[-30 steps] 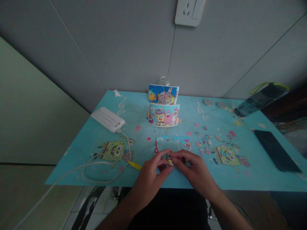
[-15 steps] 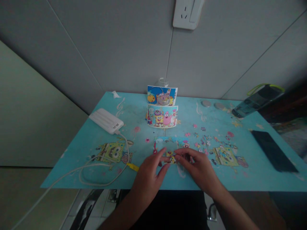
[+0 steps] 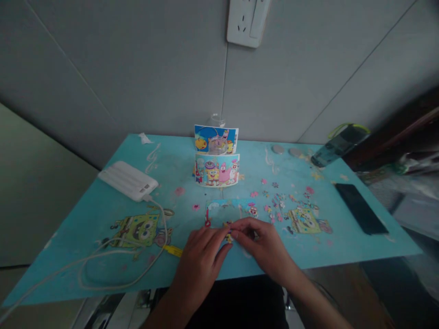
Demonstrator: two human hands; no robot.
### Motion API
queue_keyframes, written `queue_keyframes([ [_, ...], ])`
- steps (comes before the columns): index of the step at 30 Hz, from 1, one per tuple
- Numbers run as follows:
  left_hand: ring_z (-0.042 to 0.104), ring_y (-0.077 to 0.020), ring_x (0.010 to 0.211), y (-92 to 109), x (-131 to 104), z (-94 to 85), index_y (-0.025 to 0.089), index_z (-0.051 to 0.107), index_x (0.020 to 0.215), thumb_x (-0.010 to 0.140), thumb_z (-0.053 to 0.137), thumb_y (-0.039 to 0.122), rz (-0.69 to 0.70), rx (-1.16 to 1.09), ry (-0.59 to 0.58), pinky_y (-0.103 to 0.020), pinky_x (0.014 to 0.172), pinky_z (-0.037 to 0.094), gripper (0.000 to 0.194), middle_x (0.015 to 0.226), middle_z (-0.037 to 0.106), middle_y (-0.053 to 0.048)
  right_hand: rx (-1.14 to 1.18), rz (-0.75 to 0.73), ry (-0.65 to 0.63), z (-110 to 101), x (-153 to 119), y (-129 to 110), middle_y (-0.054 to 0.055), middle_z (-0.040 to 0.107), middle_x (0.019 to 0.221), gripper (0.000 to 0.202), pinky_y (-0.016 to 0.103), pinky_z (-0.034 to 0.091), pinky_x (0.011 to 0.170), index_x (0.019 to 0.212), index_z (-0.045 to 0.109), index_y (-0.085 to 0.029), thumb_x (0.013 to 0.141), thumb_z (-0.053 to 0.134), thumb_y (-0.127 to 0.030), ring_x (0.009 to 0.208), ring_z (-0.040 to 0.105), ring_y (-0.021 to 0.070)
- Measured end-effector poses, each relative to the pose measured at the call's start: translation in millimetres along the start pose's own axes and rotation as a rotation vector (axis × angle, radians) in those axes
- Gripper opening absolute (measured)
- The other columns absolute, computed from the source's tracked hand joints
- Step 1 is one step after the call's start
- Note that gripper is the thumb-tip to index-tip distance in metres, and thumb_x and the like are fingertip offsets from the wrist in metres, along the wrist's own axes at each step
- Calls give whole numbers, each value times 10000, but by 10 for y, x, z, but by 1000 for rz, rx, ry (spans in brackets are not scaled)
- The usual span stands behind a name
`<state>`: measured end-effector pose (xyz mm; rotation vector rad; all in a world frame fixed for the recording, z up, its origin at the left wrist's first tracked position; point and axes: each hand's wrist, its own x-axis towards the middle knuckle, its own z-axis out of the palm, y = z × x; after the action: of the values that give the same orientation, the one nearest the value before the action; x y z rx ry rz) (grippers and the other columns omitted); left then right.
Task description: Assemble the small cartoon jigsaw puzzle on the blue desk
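A partly joined jigsaw puzzle [image 3: 214,201] lies flat near the table's front edge, its top border and sides showing around an open middle. At its lower edge is a small yellow jigsaw piece [image 3: 229,237], mostly covered by fingers. My left hand [image 3: 205,252] comes at it from the left, fingers bent together and thumb close to the piece. From the right, my right hand [image 3: 259,236] pinches at the same spot with thumb and index finger. The fingertips of both hands nearly meet there. Loose jigsaw pieces [image 3: 279,200] lie scattered to the right of the puzzle.
A cartoon picture card [image 3: 217,170] stands behind the puzzle, with a clear round container [image 3: 218,145] by it. At left are a white power bank [image 3: 128,180] and its looping cable [image 3: 163,214]. A phone [image 3: 361,209] and a bottle [image 3: 339,145] are at right.
The view has turned to the right, so the table things appear further left. My left fingers, raised and spread before, have come down and closed at the puzzle's lower edge. My right hand keeps its pinch.
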<state>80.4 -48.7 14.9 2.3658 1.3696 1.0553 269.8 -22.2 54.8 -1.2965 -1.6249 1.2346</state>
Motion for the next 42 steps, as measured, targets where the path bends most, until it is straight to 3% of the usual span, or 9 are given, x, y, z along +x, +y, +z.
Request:
queue_keyframes([
  [5,663,-236,979,-25,12,10,204,579,1310,993,620,243,47,23,-15,-424,908,517,322,1080,725,-63,-41,-11,19,7,-36,-2,-2,756,868,131,263,515,667,1036,761,-248,951,678,-303,739,642,138],
  [8,654,-235,1004,-62,-3,4,206,577,1318,993,623,238,51,52,-19,-420,921,500,330,1097,719,-66,-135,-42,33,-101,-39,17,3,747,845,139,275,504,658,1012,764,-250,970,647,-312,722,633,148],
  [14,649,-237,976,-219,-67,-33,212,575,1337,995,626,278,21,114,-16,-403,881,497,352,1065,714,-69,-596,-67,343,-718,-9,293,73,755,959,171,379,516,807,1009,748,-213,971,601,-291,828,668,220],
  [18,639,-229,967,-279,-80,-48,191,560,1351,992,634,271,26,131,11,-404,887,489,376,1053,710,-71,-790,28,403,-1029,45,516,96,747,953,272,414,517,820,1109,745,-179,965,584,-345,856,680,259],
  [24,638,-221,945,-258,-69,-27,186,561,1351,998,622,266,45,142,27,-395,872,492,367,1035,709,-60,-885,103,379,-1013,129,585,120,739,1087,305,402,490,919,1149,749,-185,952,584,-350,1017,677,279],
  [28,638,-221,941,-258,-66,-20,176,560,1345,997,623,263,42,133,31,-392,864,495,365,1037,709,-63,-849,111,346,-1027,155,548,92,732,988,240,362,488,846,1018,756,-184,926,599,-341,892,677,241],
  [35,640,-231,932,-258,-72,-27,179,565,1343,992,625,262,42,123,29,-394,855,496,366,1014,710,-65,-794,186,275,-1177,189,528,31,741,834,197,306,455,673,953,741,-214,911,603,-349,712,665,198],
  [42,636,-234,931,-256,-87,-11,177,569,1344,993,620,246,36,119,26,-400,864,488,361,1019,713,-68,-919,133,388,-1369,503,588,98,763,1010,336,352,478,829,1121,764,-190,934,572,-393,857,688,236],
])
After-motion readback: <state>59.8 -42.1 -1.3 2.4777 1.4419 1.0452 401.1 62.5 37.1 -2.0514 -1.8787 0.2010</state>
